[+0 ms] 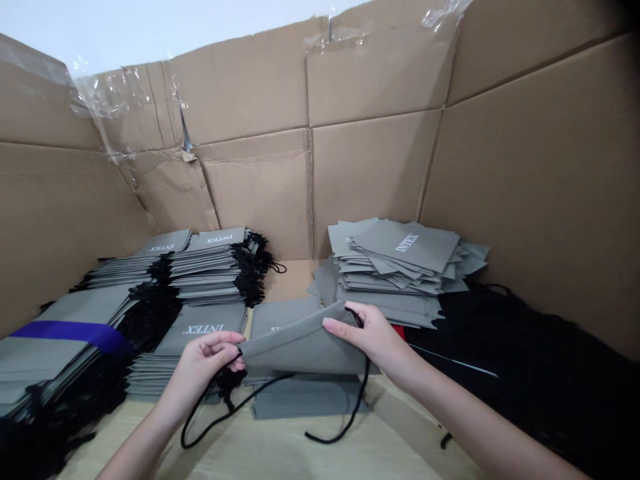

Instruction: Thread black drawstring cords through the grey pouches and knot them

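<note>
- The left hand [207, 363] and right hand [373, 337] stand apart, each pinching one end of a grey paper bag [300, 350] above the tabletop [280, 453].
- Black rope handles [260, 391] hang from the bag.
- Stacks of grey INTEX bags [210, 263] lie beyond both hands, before cardboard panels [260, 87].

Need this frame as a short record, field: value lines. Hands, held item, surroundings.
left hand: pinches one end of a grey bag and its black cord
right hand: holds the bag's other end
nearby: grey INTEX bags in stacks, one bound by a purple band
surface: light wood table
backdrop: cardboard sheets
</note>
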{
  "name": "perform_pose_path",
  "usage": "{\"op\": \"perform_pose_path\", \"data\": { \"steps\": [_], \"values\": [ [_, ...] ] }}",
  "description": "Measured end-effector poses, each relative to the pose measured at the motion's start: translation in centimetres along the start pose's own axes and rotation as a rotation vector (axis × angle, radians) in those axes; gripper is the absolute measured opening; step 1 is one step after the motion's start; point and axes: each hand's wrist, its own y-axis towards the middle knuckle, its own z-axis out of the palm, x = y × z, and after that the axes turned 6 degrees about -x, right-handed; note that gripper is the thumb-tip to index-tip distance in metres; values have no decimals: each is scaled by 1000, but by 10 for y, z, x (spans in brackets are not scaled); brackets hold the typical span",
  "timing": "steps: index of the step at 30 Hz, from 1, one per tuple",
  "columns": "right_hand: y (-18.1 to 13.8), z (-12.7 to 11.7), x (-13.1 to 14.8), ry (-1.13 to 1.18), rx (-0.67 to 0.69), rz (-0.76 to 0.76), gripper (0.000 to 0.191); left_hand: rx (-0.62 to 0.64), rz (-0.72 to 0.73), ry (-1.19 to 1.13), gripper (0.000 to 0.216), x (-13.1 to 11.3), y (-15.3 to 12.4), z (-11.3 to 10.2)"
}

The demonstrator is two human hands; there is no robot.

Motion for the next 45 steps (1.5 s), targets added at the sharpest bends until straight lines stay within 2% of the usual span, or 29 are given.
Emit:
{"op": "perform_pose_path", "data": {
  "steps": [4,7,13,18,21,24,26,28,29,31,32,33,34,35,37,39,41,42,44,45],
  "values": [
    [3,-1,-2,-81,-87,-16,34,-49,98,105,19,-2,-2,2],
    [5,-3,-5,-114,-137,-13,35,-112,171,111,20,-2,0,0],
    [14,-14,-17,-7,-280,43,37,-154,39,-175,38,-3,11,-15],
    [15,-26,-29,52,-351,75,39,-110,-1,-424,36,-1,16,-26],
    [13,-35,-34,38,-410,42,41,-211,-8,-465,32,4,21,-35],
    [7,-42,-35,11,-471,-1,42,-347,2,-370,33,6,24,-43],
    [-2,-40,-32,-2,-513,-22,40,-316,9,-273,39,5,23,-43],
    [-18,-31,-29,-27,-513,-92,33,-163,-14,-186,41,3,19,-38],
    [-28,-24,-29,-41,-488,-152,26,-69,-36,-147,41,1,16,-34],
    [-47,-9,-30,-171,-211,-563,16,91,-50,-51,40,-3,10,-25],
    [-56,-1,-33,-232,-83,-737,20,143,-19,18,41,-5,7,-21],
    [-64,6,-36,-306,-26,-838,23,180,50,107,42,-7,5,-17],
    [-71,11,-39,-375,4,-877,25,217,156,210,44,-8,3,-13],
    [-77,14,-42,-426,42,-869,28,260,287,318,45,-9,1,-9],
    [-85,14,-46,-481,106,-739,36,372,543,533,47,-10,-2,-1],
    [-89,5,-43,-481,234,-579,43,488,698,750,52,-6,-5,8],
    [-88,-11,-35,-474,416,-477,51,563,745,950,51,1,-8,17],
    [-86,-21,-30,-483,536,-450,61,585,755,1022,48,5,-9,21],
    [-76,-42,-24,-491,571,-425,71,600,774,1100,43,12,-11,28],
    [-69,-51,-23,-520,504,-410,62,599,787,1113,41,15,-12,30]
  ]
}}
